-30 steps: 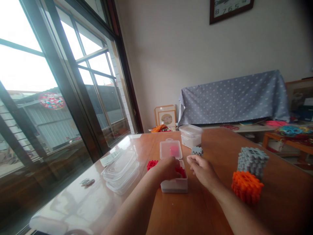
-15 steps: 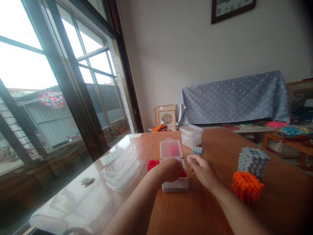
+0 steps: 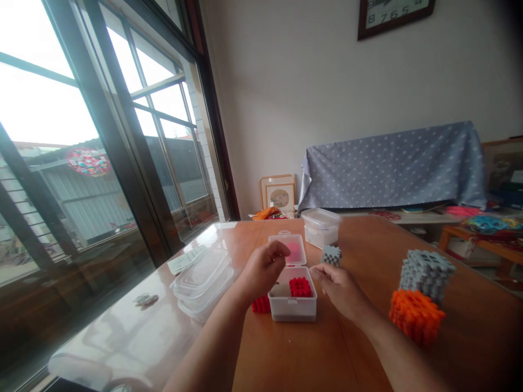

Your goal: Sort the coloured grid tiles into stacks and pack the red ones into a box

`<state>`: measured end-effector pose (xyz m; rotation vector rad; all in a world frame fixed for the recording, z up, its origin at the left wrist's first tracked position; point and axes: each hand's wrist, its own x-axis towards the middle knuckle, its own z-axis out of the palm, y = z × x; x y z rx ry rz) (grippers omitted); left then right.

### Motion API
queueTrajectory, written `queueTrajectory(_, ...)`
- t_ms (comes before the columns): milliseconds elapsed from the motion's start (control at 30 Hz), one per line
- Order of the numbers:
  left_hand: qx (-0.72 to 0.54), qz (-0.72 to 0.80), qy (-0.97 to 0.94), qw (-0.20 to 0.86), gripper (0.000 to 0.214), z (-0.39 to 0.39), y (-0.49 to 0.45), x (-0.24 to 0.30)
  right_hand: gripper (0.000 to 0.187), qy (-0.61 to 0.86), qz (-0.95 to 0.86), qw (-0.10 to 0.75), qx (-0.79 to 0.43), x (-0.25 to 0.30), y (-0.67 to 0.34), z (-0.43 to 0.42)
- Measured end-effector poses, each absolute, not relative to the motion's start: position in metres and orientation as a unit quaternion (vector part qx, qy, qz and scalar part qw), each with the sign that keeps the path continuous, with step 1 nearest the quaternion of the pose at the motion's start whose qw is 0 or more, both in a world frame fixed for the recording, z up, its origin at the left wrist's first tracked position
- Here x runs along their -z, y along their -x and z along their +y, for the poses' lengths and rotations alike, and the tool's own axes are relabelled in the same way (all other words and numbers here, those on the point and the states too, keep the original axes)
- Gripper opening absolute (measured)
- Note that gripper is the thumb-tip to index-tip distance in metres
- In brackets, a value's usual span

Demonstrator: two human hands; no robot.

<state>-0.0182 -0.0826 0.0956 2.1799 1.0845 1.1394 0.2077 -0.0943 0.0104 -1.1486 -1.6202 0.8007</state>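
Observation:
My left hand is raised over the left rim of a clear plastic box, fingers curled, a gap to the thumb and nothing visible in them. Inside the box sits a red block of interlocking plastic pieces, right of a bare-looking part. Another red block stands left of the box, partly behind my left forearm. Just beyond the box's right rim, my right hand has its fingers drawn together; whatever is between them is hidden. Behind it stands a small grey stack.
The box's open lid lies behind it. Clear lids and trays are stacked left; a lidded container stands at the back. Grey and orange stacks stand right. A small packet lies far left.
My left hand has lifted out of the box and moved up and left, uncovering the red block inside. My right hand stays near the right rim, slightly lower.

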Motion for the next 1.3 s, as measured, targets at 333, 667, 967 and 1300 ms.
queueTrajectory(333,-0.656,0.416,-0.578,0.251,0.010,-0.064,0.059,-0.065,0.013,0.499,-0.765,0.283,-0.294,-0.020,-0.206,-0.118)
queueTrajectory(667,-0.644,0.440,-0.570,0.258,0.011,-0.048,0.073,-0.027,0.010,0.537,-0.777,0.226,-0.237,-0.016,-0.201,-0.120)
queueTrajectory(967,-0.648,0.474,-0.514,0.301,0.014,-0.040,0.082,-0.027,0.019,0.538,-0.753,0.194,-0.325,-0.018,-0.209,-0.124)
queueTrajectory(1300,-0.637,0.459,-0.450,0.427,0.032,-0.041,0.085,-0.024,0.031,0.517,-0.706,0.350,-0.335,-0.051,-0.173,-0.114)
